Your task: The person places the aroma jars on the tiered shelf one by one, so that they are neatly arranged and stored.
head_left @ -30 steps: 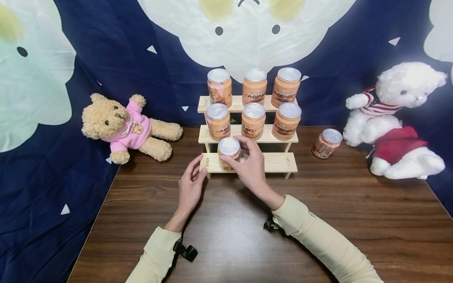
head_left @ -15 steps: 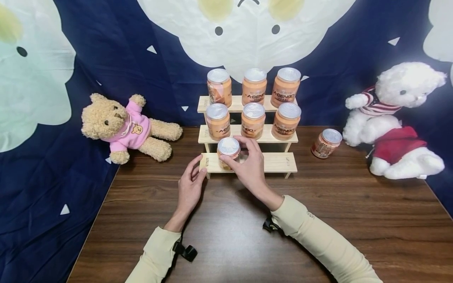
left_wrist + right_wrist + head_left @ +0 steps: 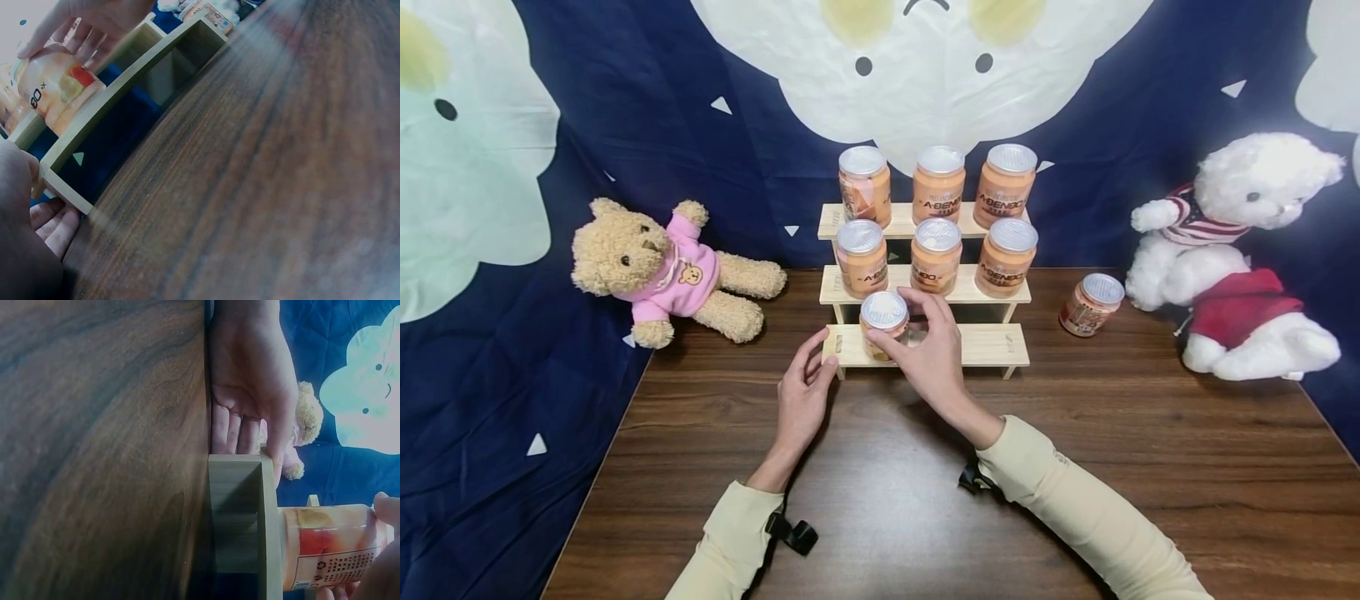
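A jar (image 3: 883, 312) with a silver lid and fruit-printed label stands upright on the lowest step of the wooden step shelf (image 3: 981, 344), towards its left side. My right hand (image 3: 934, 354) holds this jar near its top, thumb in front and fingers behind. At the same step's left end, my left hand (image 3: 801, 404) grips the wood; in the left wrist view its thumb is up at the board (image 3: 112, 103) and its fingers are lower, by the end leg. The right wrist view shows the jar's base against the board.
Several similar jars (image 3: 1006, 258) line the upper two steps, close behind the right hand. Another jar (image 3: 1092, 306) stands on the table (image 3: 880, 500) to the right. A teddy bear (image 3: 681, 271) lies left; a white plush toy (image 3: 1225, 258) sits right.
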Demonstrator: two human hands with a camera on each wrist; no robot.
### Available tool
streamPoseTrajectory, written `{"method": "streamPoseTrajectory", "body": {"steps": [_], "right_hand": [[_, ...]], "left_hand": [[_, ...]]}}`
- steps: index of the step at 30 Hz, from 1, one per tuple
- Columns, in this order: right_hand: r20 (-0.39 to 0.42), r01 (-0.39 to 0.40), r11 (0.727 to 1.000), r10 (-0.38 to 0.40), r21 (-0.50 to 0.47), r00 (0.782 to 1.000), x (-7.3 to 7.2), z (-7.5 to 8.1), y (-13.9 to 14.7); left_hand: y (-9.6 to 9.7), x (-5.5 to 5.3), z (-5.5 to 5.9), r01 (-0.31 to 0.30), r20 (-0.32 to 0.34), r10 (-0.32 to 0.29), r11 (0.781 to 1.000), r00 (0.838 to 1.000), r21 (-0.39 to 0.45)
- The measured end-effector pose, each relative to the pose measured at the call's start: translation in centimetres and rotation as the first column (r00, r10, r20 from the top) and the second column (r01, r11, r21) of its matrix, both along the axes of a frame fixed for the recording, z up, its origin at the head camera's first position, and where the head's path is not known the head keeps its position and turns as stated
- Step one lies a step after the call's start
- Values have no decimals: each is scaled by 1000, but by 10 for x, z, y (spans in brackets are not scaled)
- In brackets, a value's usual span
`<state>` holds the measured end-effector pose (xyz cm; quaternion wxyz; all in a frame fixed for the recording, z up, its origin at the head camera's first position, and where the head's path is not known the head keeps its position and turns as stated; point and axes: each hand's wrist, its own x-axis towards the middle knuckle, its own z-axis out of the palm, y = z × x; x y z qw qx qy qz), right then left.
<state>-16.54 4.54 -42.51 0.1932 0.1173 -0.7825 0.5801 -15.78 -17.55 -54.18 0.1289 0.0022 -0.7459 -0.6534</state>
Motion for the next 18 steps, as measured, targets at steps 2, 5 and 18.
{"method": "streamPoseTrajectory", "body": {"steps": [2, 5, 18], "right_hand": [[-5, 0, 1000, 0, 1, 1000, 2, 1, 1], [-15, 3, 1000, -2, 7, 1000, 5, 2, 3], [-89, 6, 998, -12, -67, 996, 20, 18, 25]], "left_hand": [[0, 1, 1, -3, 0, 3, 1000, 1000, 7], [1, 3, 4, 5, -25, -4, 1000, 1000, 16], [7, 10, 20, -6, -39, 5, 999, 999, -42]]}}
